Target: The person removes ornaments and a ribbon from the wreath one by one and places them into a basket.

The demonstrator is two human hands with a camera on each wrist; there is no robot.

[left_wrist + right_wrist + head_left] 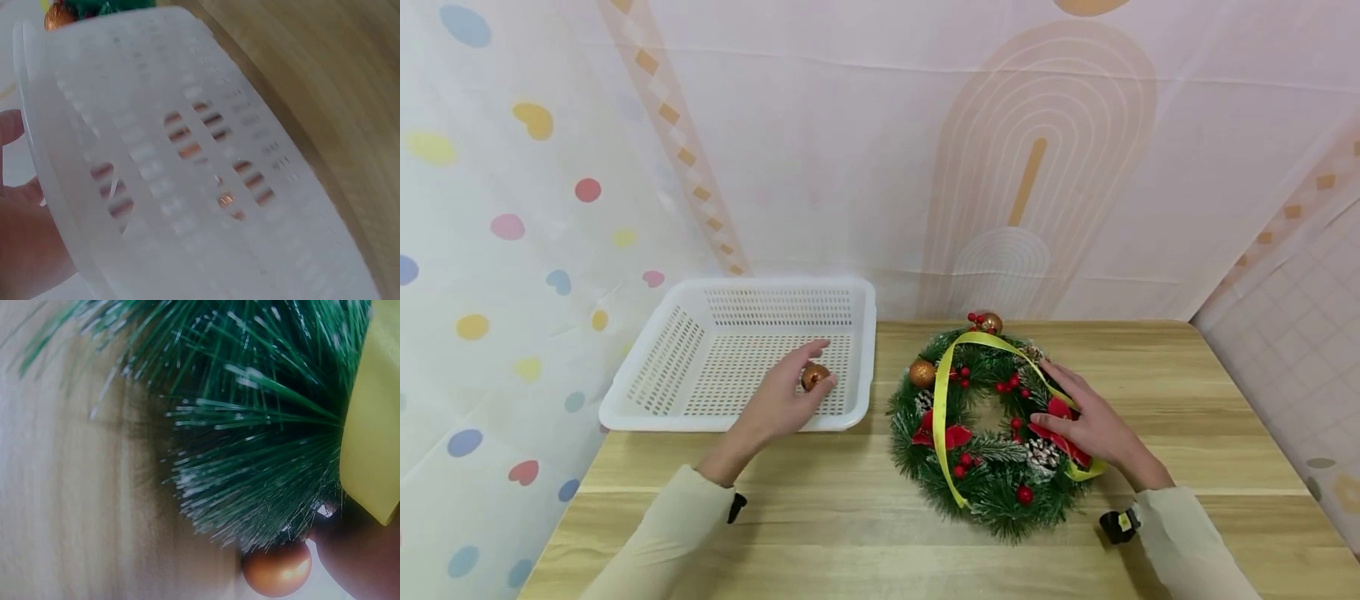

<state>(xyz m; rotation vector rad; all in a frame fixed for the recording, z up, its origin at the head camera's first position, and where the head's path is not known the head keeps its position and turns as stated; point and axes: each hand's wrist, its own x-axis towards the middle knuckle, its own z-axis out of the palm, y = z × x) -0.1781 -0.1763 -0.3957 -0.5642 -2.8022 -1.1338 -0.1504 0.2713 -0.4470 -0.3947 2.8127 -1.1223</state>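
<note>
The wreath (992, 504) lies on the wooden table (820, 533) in the head view, right of a white basket (655, 422), with a yellow ribbon (942, 400) looped over it. The right hand (1093, 421) rests on its right side, fingers extended, by a red flower (1059, 407). The left hand (782, 400) is over the basket, thumb and fingers spread around a copper ball (815, 377); contact I cannot tell. The left wrist view shows the basket's slotted side partly hiding that hand. The right wrist view shows frosted needles, the ribbon and an orange bauble (277, 569).
</note>
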